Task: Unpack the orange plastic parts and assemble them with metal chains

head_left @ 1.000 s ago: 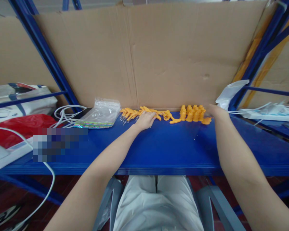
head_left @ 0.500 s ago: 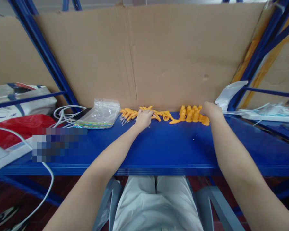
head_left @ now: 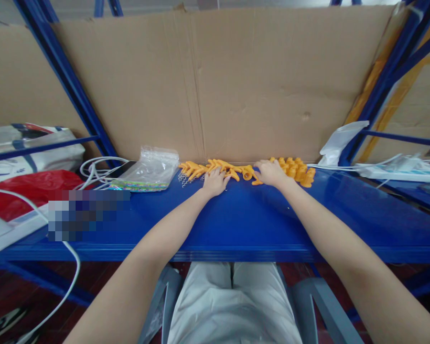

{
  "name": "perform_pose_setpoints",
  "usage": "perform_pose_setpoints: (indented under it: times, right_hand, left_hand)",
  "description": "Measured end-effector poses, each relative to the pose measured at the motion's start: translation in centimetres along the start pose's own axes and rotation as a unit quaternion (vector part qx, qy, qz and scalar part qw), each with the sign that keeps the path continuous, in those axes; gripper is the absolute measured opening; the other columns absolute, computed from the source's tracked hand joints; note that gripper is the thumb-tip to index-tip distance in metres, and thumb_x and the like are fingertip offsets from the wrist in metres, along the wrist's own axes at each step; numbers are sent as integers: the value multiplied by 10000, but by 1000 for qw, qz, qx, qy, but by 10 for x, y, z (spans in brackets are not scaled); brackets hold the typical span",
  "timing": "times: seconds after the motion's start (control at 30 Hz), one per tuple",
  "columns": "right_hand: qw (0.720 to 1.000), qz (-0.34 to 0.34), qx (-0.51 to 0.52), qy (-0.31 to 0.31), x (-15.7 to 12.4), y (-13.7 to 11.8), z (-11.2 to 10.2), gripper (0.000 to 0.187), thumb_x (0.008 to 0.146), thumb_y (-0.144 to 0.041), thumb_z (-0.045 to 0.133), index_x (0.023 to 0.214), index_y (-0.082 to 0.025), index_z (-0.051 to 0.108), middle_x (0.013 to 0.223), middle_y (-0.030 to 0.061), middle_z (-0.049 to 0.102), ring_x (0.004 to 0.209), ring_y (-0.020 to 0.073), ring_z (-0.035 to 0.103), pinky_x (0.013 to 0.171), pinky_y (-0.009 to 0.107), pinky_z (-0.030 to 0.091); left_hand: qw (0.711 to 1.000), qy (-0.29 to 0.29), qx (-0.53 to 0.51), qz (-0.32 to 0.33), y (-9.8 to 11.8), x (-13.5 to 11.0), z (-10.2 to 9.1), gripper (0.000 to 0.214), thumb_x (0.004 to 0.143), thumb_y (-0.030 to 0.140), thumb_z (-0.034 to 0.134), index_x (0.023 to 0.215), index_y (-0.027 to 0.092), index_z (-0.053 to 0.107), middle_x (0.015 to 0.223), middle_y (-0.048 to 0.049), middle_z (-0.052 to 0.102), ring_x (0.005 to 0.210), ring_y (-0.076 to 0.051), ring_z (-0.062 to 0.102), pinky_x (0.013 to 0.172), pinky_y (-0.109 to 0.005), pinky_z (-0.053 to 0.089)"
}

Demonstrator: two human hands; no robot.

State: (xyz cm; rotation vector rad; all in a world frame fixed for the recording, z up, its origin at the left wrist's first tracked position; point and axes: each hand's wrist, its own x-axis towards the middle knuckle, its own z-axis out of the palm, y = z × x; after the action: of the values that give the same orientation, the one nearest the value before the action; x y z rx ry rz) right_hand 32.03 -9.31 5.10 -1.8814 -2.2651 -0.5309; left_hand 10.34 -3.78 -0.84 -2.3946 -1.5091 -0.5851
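Note:
My left hand (head_left: 215, 183) lies with its fingers spread over a pile of orange plastic pieces (head_left: 191, 170) and small zigzag metal bits (head_left: 185, 180). The pieces look branched, almost finger-like. My right hand (head_left: 271, 173) reaches leftward, fingers extended and bent down, over a single orange piece (head_left: 257, 182) lying flat. Its fingertips are partly hidden, and I see nothing lifted in it. Between the hands sits an orange part with a round hole (head_left: 247, 175). To the right of my right hand, several orange pieces (head_left: 297, 170) stand upright in rows.
A clear plastic bag (head_left: 154, 169) with a coloured edge lies left of the pile. White cables (head_left: 100, 165) and a red bag (head_left: 32, 191) are farther left. Behind the blue shelf surface (head_left: 232, 224) rises a cardboard sheet (head_left: 258, 86). A white bag (head_left: 340, 143) stands at the right post.
My right hand has moved left from the right end of the upright orange pieces to the lone flat piece. My left hand has come slightly nearer and its fingers have spread.

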Motion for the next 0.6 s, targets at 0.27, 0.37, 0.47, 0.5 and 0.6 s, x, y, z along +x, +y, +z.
perform_pose_setpoints:
  times: [0.27, 0.37, 0.47, 0.5, 0.6]
  right_hand:
    - [997, -43, 33, -46, 1, -16, 28, 489, 1014, -260, 383, 1483, -194, 501, 1378, 192, 629, 1275, 330, 563, 1011, 511, 370]
    - [998, -35, 39, -37, 0, -21, 33, 501, 1009, -253, 395, 1500, -219, 486, 1421, 183, 600, 1291, 335, 541, 1002, 507, 368]
    - [999, -25, 38, -23, 1, -25, 36, 465, 1014, -248, 380, 1452, -212, 533, 1381, 183, 622, 1263, 332, 549, 979, 493, 363]
    - [999, -24, 35, -17, 1, -26, 36, 447, 1016, -245, 380, 1424, -198, 555, 1351, 188, 637, 1249, 329, 557, 975, 488, 357]
    - [999, -24, 21, 2, 1, -27, 37, 392, 1018, -247, 397, 1344, -164, 597, 1276, 198, 668, 1198, 318, 587, 962, 458, 333]
  left_hand:
    - [996, 61, -26, 54, 2, 1, -8, 330, 1012, 302, 429, 1138, 172, 705, 1401, -169, 612, 1293, -313, 559, 1064, -504, 408]
    - [993, 49, -26, 107, 6, 0, -18, 323, 998, 292, 444, 1018, 157, 737, 1184, -150, 702, 1163, -287, 624, 1011, -459, 422]
    - [988, 12, -21, 149, 11, -1, -22, 330, 992, 284, 445, 973, 171, 755, 995, -113, 743, 1020, -264, 672, 948, -426, 450]
    - [988, -1, -18, 155, 12, -1, -22, 334, 991, 276, 444, 961, 176, 760, 951, -104, 751, 979, -259, 682, 934, -422, 459]
    - [989, -27, -12, 142, 13, -1, -21, 334, 976, 251, 460, 902, 170, 776, 873, -105, 760, 896, -263, 701, 903, -425, 485]
